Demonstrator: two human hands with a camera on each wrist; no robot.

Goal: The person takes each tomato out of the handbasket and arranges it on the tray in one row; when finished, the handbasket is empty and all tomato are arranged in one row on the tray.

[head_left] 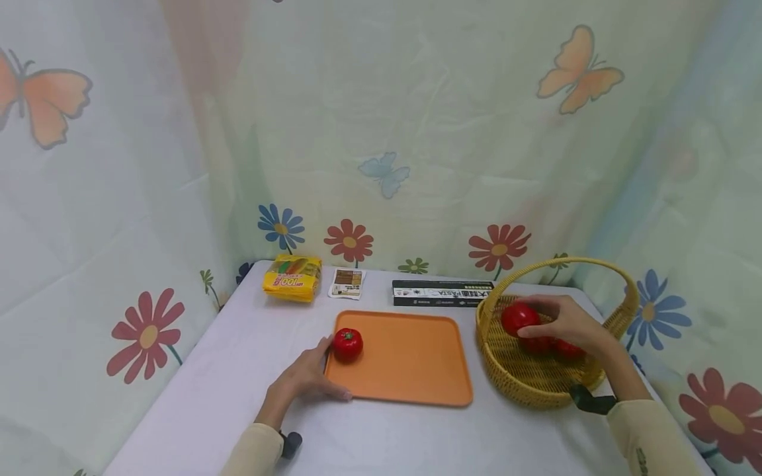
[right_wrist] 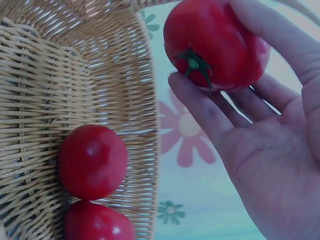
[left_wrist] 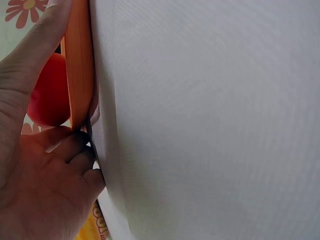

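My right hand [head_left: 562, 320] holds a red tomato [right_wrist: 215, 45] between thumb and fingers, over the wicker basket [head_left: 512, 383]. Its green stem shows in the right wrist view. Below it, two more tomatoes [right_wrist: 92, 162] lie against each other inside the basket. My left hand [head_left: 306, 377] grips the near left corner of an orange tray [head_left: 411, 360], thumb along the front edge and fingers at the left side. One tomato [head_left: 348, 345] sits on the tray beside those fingers, stem upward.
Along the back of the white table [head_left: 208, 410] are a yellow packet [head_left: 293, 277], a small brown-and-white sachet [head_left: 347, 283] and a long black-and-white box [head_left: 440, 293]. The basket's tall handle [head_left: 565, 260] arches over it. Printed curtains [head_left: 417, 132] surround the table.
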